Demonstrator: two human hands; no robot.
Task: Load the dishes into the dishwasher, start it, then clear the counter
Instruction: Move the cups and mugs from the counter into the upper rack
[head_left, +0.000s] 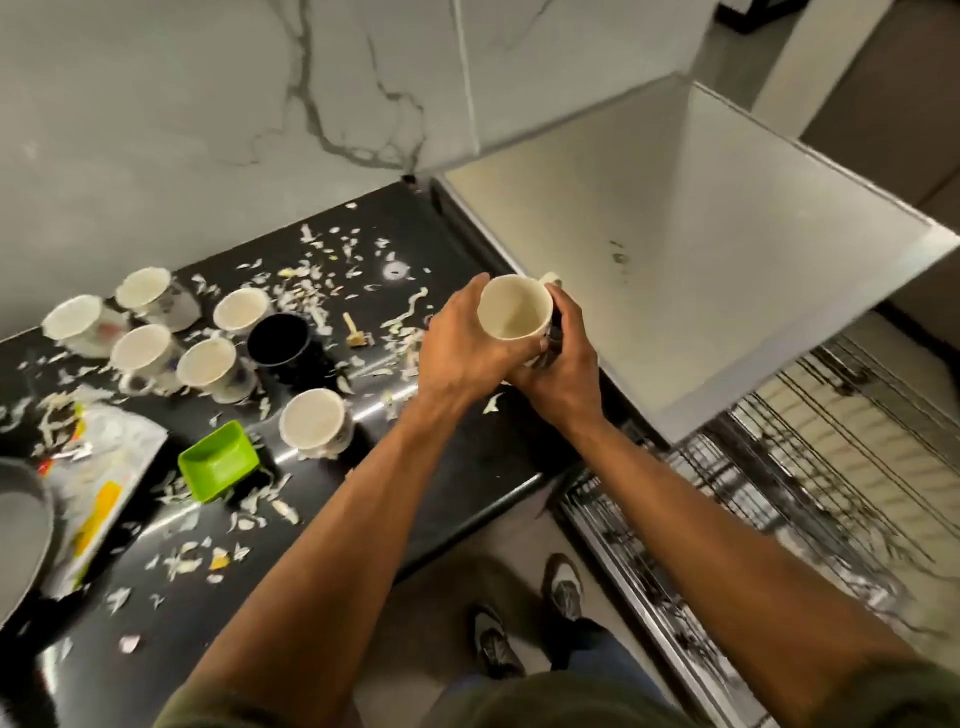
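While upright, cup between hands

- One wide-angle camera, worn on the person's head, looks forward and steeply down, close over the work.
- The glossy black table fills the left, the pulled-out wire dishwasher rack the right.
- A cream ceramic cup sits mid-frame at arm's reach; grey shoes show below.
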